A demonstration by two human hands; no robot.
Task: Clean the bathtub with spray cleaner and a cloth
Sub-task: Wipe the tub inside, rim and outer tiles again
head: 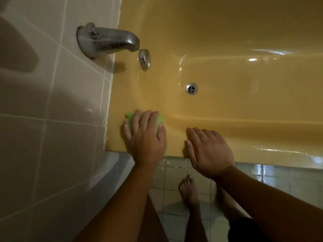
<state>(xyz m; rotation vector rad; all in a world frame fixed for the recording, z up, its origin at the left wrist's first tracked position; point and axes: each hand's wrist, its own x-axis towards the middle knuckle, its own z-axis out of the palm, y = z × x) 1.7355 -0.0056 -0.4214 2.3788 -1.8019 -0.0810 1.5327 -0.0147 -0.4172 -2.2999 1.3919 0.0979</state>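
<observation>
Green cloth lies on the near rim of the yellow tub, at the rim's left end, close to the corner by the tiled wall. Left grip is flat on top of the cloth, fingers spread and nearly straight, pressing it to the rim. The thumb sits along the cloth's right edge. It is not curled round the cloth, which shows only past the fingertips and beside the thumb. Right grip is just to the right, apart from the cloth, palm down on the same rim with fingers straight and together, holding nothing. Its heel hangs over the outer edge. In the tub floor beyond the hands is the round metal drain. Above it on the end wall of the tub is the overflow plate, with the metal spout sticking out of the tile over it. The tub surface looks glossy with light streaks at right. Below the rim is a tiled floor, with a bare foot on it between the two forearms.
</observation>
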